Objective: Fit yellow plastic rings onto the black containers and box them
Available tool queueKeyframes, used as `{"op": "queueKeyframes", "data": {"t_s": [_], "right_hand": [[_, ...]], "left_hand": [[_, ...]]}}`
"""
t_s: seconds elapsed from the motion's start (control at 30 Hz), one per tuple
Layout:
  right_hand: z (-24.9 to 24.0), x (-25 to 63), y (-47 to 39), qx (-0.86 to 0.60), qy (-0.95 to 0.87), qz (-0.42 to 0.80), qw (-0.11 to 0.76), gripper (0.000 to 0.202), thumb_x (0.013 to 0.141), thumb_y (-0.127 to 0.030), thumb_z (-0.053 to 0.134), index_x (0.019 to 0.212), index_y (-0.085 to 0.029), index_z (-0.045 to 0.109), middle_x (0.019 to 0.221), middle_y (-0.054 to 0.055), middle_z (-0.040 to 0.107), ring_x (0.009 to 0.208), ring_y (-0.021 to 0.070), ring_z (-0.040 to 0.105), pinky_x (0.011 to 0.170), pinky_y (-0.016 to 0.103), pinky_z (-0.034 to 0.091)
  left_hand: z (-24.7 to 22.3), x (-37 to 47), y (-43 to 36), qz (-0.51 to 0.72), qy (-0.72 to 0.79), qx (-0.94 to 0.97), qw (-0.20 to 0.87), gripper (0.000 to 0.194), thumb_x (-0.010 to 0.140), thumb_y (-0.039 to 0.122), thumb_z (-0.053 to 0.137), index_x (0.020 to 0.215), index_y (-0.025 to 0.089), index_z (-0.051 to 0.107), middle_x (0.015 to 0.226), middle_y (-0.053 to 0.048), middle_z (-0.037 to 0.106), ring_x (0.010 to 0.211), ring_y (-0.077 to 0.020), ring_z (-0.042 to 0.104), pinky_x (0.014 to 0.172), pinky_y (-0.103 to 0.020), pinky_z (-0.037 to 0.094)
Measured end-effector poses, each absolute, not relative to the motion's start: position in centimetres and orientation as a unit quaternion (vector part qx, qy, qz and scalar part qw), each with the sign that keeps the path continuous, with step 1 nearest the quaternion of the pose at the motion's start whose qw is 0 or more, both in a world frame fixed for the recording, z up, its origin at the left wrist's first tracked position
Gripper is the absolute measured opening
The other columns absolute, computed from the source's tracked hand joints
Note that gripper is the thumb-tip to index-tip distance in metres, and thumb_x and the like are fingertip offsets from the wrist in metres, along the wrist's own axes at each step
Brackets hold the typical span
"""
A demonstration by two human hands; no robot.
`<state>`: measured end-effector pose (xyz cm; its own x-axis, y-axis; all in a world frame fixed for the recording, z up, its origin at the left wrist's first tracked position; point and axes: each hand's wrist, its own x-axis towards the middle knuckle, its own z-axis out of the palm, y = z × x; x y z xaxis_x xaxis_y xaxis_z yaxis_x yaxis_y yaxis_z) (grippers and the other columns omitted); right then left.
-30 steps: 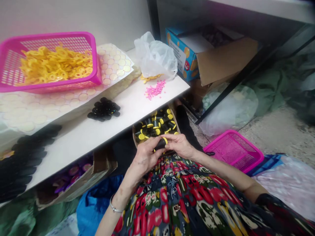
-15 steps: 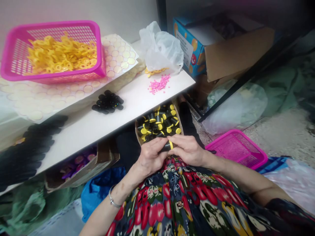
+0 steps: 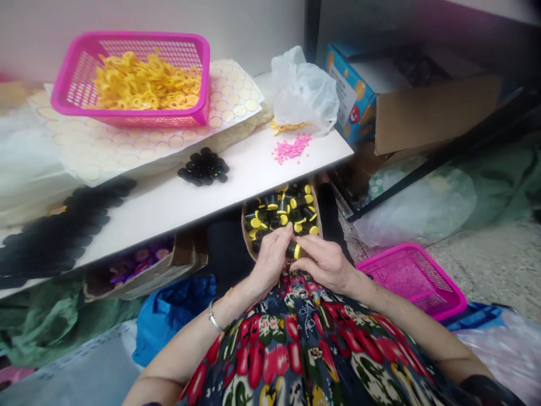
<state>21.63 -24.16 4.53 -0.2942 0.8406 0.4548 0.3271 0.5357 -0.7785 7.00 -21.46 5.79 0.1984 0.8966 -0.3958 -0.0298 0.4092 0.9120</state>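
Close in front of my body, both hands hold a small black cylinder with a yellow cap (image 3: 292, 250). My left hand (image 3: 271, 255) is closed around its black end. The fingers of my right hand (image 3: 324, 259) pinch the yellow-capped end. Just beyond my hands is a cardboard box (image 3: 244, 232) of similar black cylinders with yellow caps (image 3: 282, 207), lying every which way. My fingers hide part of the cylinder.
On the white table (image 3: 156, 220) are a pink basket (image 3: 203, 79) of yellow plastic pieces, black pieces (image 3: 205, 167), pink bits (image 3: 292, 149) and a plastic bag (image 3: 304, 84). Another pink basket (image 3: 416, 282) is low at right; a blue carton (image 3: 350, 96) stands behind.
The view has shifted, so the table's things appear farther right. My left hand has turned more upright on the cylinder, and the yellow cap now points to the right hand's fingers.
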Motion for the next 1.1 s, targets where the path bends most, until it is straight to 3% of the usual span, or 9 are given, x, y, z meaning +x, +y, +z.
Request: {"op": "queueKeyframes", "data": {"t_s": [0.13,0.23,0.37,0.5,0.6,0.73,0.83,0.93,1.1], "right_hand": [[4.8,21.5,-23.5,-0.442,-0.677,0.307,0.502,0.042,0.085,-0.045,0.049,0.114,-0.016,0.057,0.106,0.012,0.056,0.092,0.0206,0.057,0.079,0.035,0.050],[4.8,21.3,-22.8,-0.481,-0.559,0.403,0.541,0.041,0.090,-0.048,0.035,0.103,-0.018,0.060,0.105,0.009,0.055,0.085,0.0168,0.056,0.072,0.031,0.050],[4.6,21.6,-22.2,-0.425,-0.535,0.526,0.507,0.042,0.079,-0.053,0.055,0.104,-0.021,0.061,0.105,0.006,0.051,0.086,0.0158,0.053,0.074,0.030,0.048],[5.1,22.4,-22.1,-0.378,-0.598,0.535,0.462,0.059,0.062,-0.043,0.076,0.115,-0.025,0.057,0.109,0.004,0.048,0.090,0.0165,0.050,0.077,0.030,0.046],[5.9,22.7,-21.9,-0.362,-0.642,0.534,0.415,0.061,0.061,-0.035,0.078,0.116,-0.024,0.056,0.110,0.005,0.048,0.097,0.0188,0.049,0.083,0.032,0.045],[6.4,22.5,-21.9,-0.369,-0.606,0.562,0.426,0.054,0.058,-0.031,0.079,0.106,-0.022,0.056,0.109,0.005,0.050,0.093,0.0176,0.052,0.078,0.030,0.048],[6.0,22.1,-22.0,-0.393,-0.545,0.583,0.457,0.050,0.060,-0.029,0.078,0.102,-0.022,0.054,0.101,0.003,0.051,0.084,0.0140,0.055,0.072,0.028,0.049],[5.6,21.6,-22.0,-0.414,-0.529,0.577,0.464,0.051,0.059,-0.028,0.078,0.103,-0.022,0.053,0.096,0.001,0.050,0.079,0.0123,0.055,0.070,0.027,0.050],[5.4,20.9,-21.7,-0.407,-0.576,0.533,0.467,0.055,0.060,-0.028,0.078,0.110,-0.024,0.054,0.101,0.002,0.045,0.080,0.0118,0.053,0.067,0.026,0.050]], "left_hand": [[5.7,7.9,-21.1,0.386,0.535,0.412,0.629,0.039,0.080,0.051,0.051,0.072,0.014,0.055,0.059,0.004,0.046,0.051,-0.0055,0.037,0.047,-0.018,0.031],[5.8,8.3,-20.9,0.413,0.532,0.415,0.611,0.038,0.080,0.052,0.051,0.077,0.014,0.056,0.060,0.004,0.046,0.052,-0.0063,0.039,0.049,-0.018,0.033],[6.3,7.8,-20.3,0.413,0.498,0.447,0.617,0.046,0.079,0.058,0.047,0.097,0.016,0.055,0.064,0.003,0.051,0.053,-0.0075,0.042,0.050,-0.019,0.035],[6.7,6.9,-19.2,0.330,0.457,0.564,0.604,0.065,0.071,0.064,0.052,0.113,0.014,0.052,0.076,-0.003,0.060,0.071,-0.0157,0.055,0.064,-0.026,0.045],[6.8,6.8,-18.5,0.296,0.460,0.597,0.586,0.062,0.075,0.064,0.048,0.112,0.015,0.055,0.076,-0.005,0.062,0.075,-0.0191,0.058,0.068,-0.029,0.046],[7.0,6.3,-18.3,0.311,0.473,0.549,0.615,0.050,0.085,0.055,0.036,0.109,0.016,0.056,0.074,-0.004,0.060,0.060,-0.0137,0.055,0.056,-0.026,0.045],[7.4,4.9,-18.6,0.319,0.434,0.569,0.622,0.038,0.079,0.038,0.053,0.111,0.017,0.055,0.096,-0.006,0.060,0.076,-0.0147,0.058,0.064,-0.027,0.049],[7.8,3.7,-19.0,0.276,0.384,0.678,0.563,0.055,0.065,0.023,0.067,0.119,0.020,0.052,0.113,-0.008,0.055,0.096,-0.0194,0.055,0.079,-0.030,0.049],[7.3,3.4,-19.5,0.281,0.400,0.746,0.453,0.050,0.066,0.031,0.072,0.112,0.016,0.058,0.094,-0.006,0.061,0.080,-0.0166,0.056,0.070,-0.028,0.049]]}}
